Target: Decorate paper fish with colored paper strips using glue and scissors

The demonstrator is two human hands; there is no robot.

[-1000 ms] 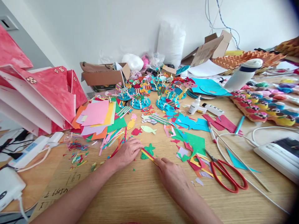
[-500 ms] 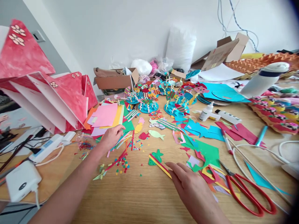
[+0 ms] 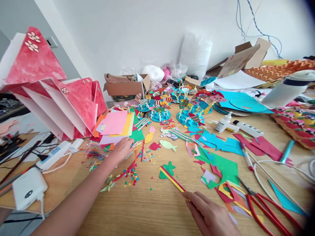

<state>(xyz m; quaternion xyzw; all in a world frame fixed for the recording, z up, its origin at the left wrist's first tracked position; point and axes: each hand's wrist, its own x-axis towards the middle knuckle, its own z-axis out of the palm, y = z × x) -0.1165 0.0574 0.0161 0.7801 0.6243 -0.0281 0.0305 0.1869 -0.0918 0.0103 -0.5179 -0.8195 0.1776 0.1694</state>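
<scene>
Between the fingertips of my right hand is the near end of a red and yellow paper strip. Its far end lies across a green paper fish on the table. My left hand is closed, with fingers bent down at a bunch of thin coloured paper strips; its fingertips are hidden, so what they grip does not show. Just beyond lie a pale green paper fish, a red one and a yellow one. Small paper dots are scattered nearer to me.
Red-handled scissors and paper scraps lie at the right, near a white cable. Coloured sheets are stacked at the left. Farther back stand blue discs with paper fish, a glue bottle and a cardboard box.
My left hand has come down from beside the sheets to the thin strips. My right hand has drawn back toward me and to the right, now gripping the strip's near end.
</scene>
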